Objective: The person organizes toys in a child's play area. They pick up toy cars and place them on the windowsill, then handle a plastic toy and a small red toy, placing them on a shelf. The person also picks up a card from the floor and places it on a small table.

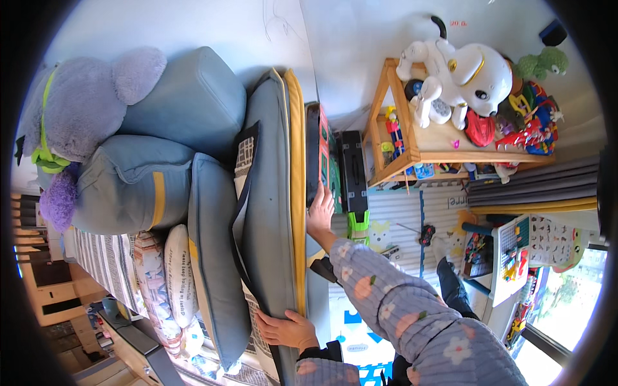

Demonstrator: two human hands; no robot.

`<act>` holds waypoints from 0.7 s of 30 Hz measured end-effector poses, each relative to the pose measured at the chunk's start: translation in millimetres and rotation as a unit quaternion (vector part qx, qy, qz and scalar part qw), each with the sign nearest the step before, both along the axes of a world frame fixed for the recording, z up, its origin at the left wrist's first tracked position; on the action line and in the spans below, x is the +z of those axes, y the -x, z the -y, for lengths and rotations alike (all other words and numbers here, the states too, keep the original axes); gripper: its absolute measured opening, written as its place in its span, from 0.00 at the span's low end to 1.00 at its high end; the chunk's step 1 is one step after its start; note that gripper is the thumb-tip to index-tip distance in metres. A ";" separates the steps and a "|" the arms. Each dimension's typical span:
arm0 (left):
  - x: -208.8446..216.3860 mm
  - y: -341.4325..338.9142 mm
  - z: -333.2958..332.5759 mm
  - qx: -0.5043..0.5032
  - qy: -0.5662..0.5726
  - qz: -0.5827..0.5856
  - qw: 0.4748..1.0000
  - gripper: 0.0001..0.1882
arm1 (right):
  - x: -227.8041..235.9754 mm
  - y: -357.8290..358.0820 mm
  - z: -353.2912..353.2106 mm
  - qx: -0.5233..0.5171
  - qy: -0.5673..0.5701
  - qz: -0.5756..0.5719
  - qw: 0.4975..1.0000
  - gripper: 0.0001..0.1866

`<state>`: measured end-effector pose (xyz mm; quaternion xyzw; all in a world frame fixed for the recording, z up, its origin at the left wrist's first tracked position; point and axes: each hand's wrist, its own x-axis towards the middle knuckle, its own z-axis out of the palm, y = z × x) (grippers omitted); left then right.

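My left hand (288, 329) lies flat with fingers apart against the lower part of a large grey cushion (270, 193), over a patterned cloth and dark strap at its side. Higher up, my right hand (322, 209) reaches past the cushion's yellow edging (297, 161). Its fingers are stretched out and rest on the end of a flat red, green and black box (324, 148) standing beside the cushion. Neither hand is closed around anything. A black case (353, 170) stands just right of the box, with a bright green toy part (358, 226) below it.
More grey cushions (138, 183) and a purple plush toy (90, 106) fill the left. At the upper right, a wooden shelf (444, 156) holds a white toy dog (460, 77) and small toys. A white toy table (512, 264) stands by the window, with toys on the floor mat.
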<state>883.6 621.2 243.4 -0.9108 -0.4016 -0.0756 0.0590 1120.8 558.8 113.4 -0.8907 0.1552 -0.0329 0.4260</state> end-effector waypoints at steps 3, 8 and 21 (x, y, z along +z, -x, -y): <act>-1.6 0.5 -0.3 -0.001 -0.008 -0.003 1.000 0.39 | -12.8 10.3 12.1 0.052 -0.034 0.010 0.998 0.43; -4.3 -0.2 1.1 0.001 -0.031 -0.007 1.000 0.39 | -21.4 25.5 44.4 0.123 -0.096 0.030 0.987 0.44; -16.3 7.8 -9.0 -0.024 -0.075 0.002 0.997 0.37 | -95.6 133.6 172.3 0.270 -0.076 -0.230 0.932 0.16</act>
